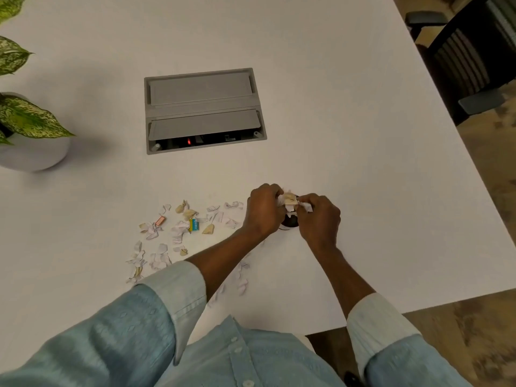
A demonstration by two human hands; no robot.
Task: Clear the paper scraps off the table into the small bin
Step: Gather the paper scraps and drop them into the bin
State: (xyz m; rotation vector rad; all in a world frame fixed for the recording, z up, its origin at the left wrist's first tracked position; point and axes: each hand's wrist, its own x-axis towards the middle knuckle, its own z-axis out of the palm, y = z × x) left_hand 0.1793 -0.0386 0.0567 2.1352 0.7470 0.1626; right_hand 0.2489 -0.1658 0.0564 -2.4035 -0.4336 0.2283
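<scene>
Several torn paper scraps point(178, 233), white, tan and a few coloured, lie scattered on the white table point(363, 163) left of my hands. My left hand point(264, 212) and my right hand point(319, 219) meet above a small dark bin point(289, 222), which they mostly hide. Both hands grip a bunch of crumpled scraps point(290, 202) between them, directly over the bin. A few more scraps point(242, 277) lie near my left forearm.
A grey cable box point(202, 110) with flap lids is set into the table beyond the scraps. A potted plant point(25, 127) in a white pot stands at the left. The table's edge runs down the right side, with dark chairs point(469, 60) beyond it.
</scene>
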